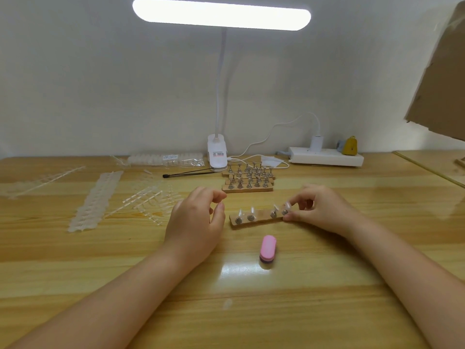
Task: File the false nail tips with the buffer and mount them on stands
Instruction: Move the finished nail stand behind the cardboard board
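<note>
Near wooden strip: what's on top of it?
The near wooden strip carries four metal stands, each with a clear nail tip. The right hand pinches the rightmost one, partly hiding that end.

Lamp (221,13): lit white bar high above and beyond the hands; its thin neck drops to a white clip base (217,153) on the far side of the counter.
Counter (251,311): glossy light wood planks, reflecting the lamp near the hands.
Power strip (326,158): white, beyond the right one, against the wall, with a white plug (316,143) and cable (274,129) in it.
Yellow object (351,146): small, sitting on the strip's right end; what it is cannot be told.
Black stick (187,173): thin, lying beyond the left one, beside the clip base.
Cardboard (440,84): brown sheet, far right, above the counter.
Wall (100,84): plain white.
</note>
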`<state>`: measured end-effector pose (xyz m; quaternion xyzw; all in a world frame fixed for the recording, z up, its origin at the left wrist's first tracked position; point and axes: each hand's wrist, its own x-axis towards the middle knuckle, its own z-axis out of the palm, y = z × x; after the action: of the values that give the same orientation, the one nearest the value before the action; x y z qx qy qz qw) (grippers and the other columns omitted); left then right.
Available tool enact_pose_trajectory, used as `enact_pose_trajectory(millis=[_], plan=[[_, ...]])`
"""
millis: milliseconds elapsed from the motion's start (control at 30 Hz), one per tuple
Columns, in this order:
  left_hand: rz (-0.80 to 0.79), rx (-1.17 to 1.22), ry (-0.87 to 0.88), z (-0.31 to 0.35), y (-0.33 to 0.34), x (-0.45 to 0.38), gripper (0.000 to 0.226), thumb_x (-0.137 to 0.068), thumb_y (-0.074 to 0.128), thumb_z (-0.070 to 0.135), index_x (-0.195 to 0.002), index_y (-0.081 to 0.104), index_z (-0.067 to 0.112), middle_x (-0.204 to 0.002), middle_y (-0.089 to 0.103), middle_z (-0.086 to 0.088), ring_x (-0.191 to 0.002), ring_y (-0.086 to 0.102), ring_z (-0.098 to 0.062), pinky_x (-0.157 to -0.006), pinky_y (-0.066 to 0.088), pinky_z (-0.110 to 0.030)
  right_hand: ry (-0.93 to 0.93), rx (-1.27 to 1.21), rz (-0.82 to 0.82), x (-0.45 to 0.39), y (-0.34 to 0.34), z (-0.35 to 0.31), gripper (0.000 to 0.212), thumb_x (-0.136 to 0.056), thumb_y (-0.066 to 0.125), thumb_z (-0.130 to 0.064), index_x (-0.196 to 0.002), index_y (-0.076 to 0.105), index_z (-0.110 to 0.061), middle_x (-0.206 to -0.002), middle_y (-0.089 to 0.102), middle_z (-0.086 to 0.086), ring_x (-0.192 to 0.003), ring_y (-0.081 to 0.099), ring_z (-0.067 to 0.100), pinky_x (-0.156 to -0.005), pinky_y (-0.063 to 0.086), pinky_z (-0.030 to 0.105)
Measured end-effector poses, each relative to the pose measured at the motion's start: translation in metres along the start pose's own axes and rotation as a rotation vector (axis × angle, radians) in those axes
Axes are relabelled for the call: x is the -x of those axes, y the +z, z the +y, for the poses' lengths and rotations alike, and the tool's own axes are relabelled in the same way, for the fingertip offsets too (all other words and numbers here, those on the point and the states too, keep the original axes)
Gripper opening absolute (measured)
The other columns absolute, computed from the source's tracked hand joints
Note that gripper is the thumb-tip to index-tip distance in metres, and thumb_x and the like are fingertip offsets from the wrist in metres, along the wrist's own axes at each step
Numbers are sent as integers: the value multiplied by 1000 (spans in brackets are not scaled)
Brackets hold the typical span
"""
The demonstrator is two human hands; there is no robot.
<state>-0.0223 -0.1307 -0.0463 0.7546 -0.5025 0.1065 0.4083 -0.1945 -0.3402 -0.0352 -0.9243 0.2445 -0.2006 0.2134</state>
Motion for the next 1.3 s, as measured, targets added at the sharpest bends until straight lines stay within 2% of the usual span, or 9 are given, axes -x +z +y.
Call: enact_pose_trajectory(millis=[200,300,433,600,833,933,1067,1200,1300], plan=[[-42,-44,-19,-1,1,0,18,-94,53,24,-111,59,28,-102,54,20,-86,54,-2,-90,44,-36,-19,-18,39,3,0,-1,24,-62,82,-47,-83,72,-41,-78,57,-10,-72,51,6,-63,41,24],[-109,-86,-20,-2,1,0,22,-95,52,29,-115,57,30,-107,57,20,-93,50,-2,-94,39,-32,-23,-28,42,4,0,0,21,-63,83,-44,-81,71,-42,-78,58,-9,-73,51,7,-64,43,26],[-179,-134,40,-1,1,2,27,-95,51,33,-122,55,32,-105,59,22,-100,50,-2,-91,30,-24,-32,-51,43,5,1,0,20,-65,84,-41,-80,71,-42,-77,58,-8,-72,52,7,-64,44,25],[-195,-154,57,-2,0,4,32,-94,53,33,-126,53,33,-111,60,21,-109,51,-4,-95,30,-25,-27,-103,43,8,5,1,18,-68,83,-38,-74,67,-41,-75,59,-8,-70,53,6,-66,48,29],[-220,-148,41,0,-1,8,36,-92,57,32,-127,53,35,-113,58,25,-108,52,-3,-92,31,-23,-12,-119,1,13,6,3,21,-67,83,-41,-74,64,-35,-69,59,-13,-65,51,-2,-60,45,20],[-239,-147,44,0,-2,8,37,-92,56,34,-128,50,37,-111,58,27,-106,51,0,-92,31,-22,-15,-88,-15,14,4,1,20,-69,82,-41,-78,65,-35,-74,60,-13,-71,53,0,-60,43,15],[-248,-148,51,3,-3,8,37,-93,54,34,-130,48,37,-108,58,28,-106,50,0,-94,31,-23,-14,-25,-78,15,0,-3,25,-74,77,-44,-96,70,-35,-82,59,-13,-76,54,3,-69,47,21],[-249,-154,65,2,-3,7,39,-94,52,35,-132,46,37,-110,58,28,-107,49,0,-96,31,-24,19,6,-124,14,-2,-7,24,-74,75,-50,-85,70,-29,-69,60,-12,-62,51,0,-59,43,20],[-252,-175,63,3,-3,6,39,-95,50,37,-133,44,37,-110,58,28,-105,49,1,-96,33,-24,68,-83,-168,13,-5,-7,21,-70,81,-43,-74,68,-26,-60,62,-12,-54,51,-1,-55,43,20]])
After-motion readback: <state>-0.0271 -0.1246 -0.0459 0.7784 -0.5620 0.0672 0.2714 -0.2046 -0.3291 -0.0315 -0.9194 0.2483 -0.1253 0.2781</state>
